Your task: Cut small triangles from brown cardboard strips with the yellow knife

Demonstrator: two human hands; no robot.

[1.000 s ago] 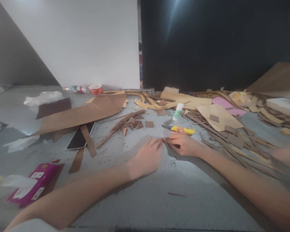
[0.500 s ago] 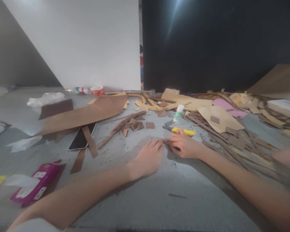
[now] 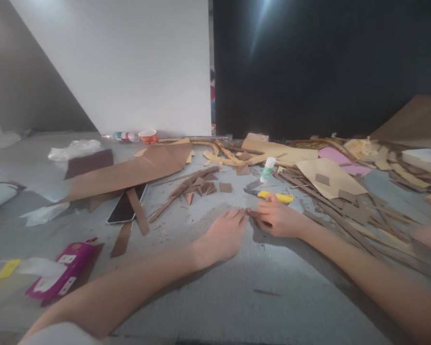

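Note:
My left hand (image 3: 227, 234) rests on the grey tabletop with its fingers bent and pressed together. What lies under its fingertips is hidden. Facing it, my right hand (image 3: 280, 219) pinches a small brown piece of paper (image 3: 250, 212), which shows only as a dark sliver between the hands. Just beyond my right knuckles lies a yellow utility knife (image 3: 278, 197), its blade out and pointing left. Behind that stands a glue stick (image 3: 267, 169) with a white cap. Several folded brown paper pieces (image 3: 203, 186) and a pleated brown strip (image 3: 187, 186) lie past my left hand.
Brown paper strips (image 3: 339, 220) and scraps crowd the right side, where another person's blurred hand (image 3: 429, 237) reaches in. To the left are a large brown sheet (image 3: 129, 173) over a phone (image 3: 122, 209), and a purple tissue pack (image 3: 62, 270). A paper cup (image 3: 148, 137) stands at the back.
The view has turned slightly left, so everything appears shifted a little to the right. Both hands keep nearly the same pose and place on the table.

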